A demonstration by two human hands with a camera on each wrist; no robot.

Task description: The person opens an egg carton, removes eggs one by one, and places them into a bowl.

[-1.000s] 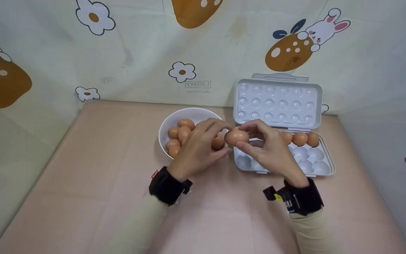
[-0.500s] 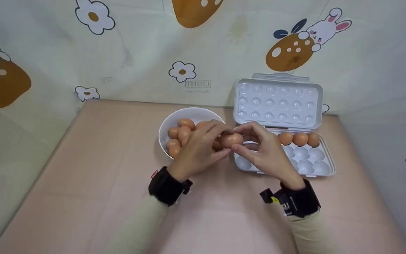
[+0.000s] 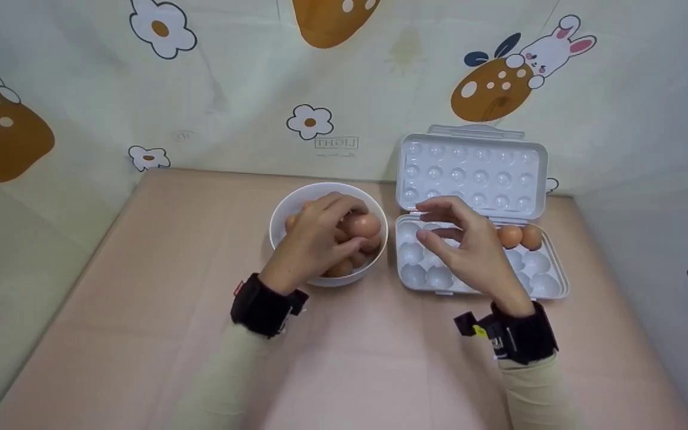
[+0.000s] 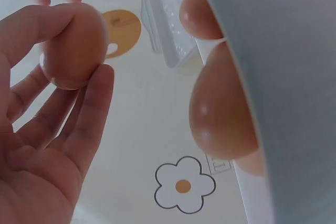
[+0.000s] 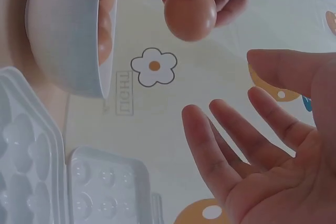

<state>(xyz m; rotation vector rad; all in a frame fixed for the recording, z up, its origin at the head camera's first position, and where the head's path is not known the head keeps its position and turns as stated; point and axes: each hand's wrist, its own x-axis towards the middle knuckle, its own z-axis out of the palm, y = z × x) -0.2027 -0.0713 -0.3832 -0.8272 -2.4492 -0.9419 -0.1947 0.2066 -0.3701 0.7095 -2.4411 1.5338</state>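
In the head view my left hand (image 3: 314,236) grips a brown egg (image 3: 361,226) with thumb and fingers, above the right side of a white bowl (image 3: 288,206) of brown eggs. The left wrist view shows this egg (image 4: 76,46) between thumb and fingertips. My right hand (image 3: 466,251) hovers over the lower half of a white egg box (image 3: 414,276), fingers spread and holding nothing. Brown eggs (image 3: 520,236) sit in the back row at the box's right end; the right hand hides part of that row.
The box's hinged lid (image 3: 469,161) stands up behind its cups, near a patterned backdrop (image 3: 230,107). A pinkish cover lies on the table (image 3: 356,370). Bowl and box stand side by side with a narrow gap.
The egg passed from my right hand to my left, both touching it half a second ago. My left hand then moved left over the bowl; my emptied right hand moved right over the box.
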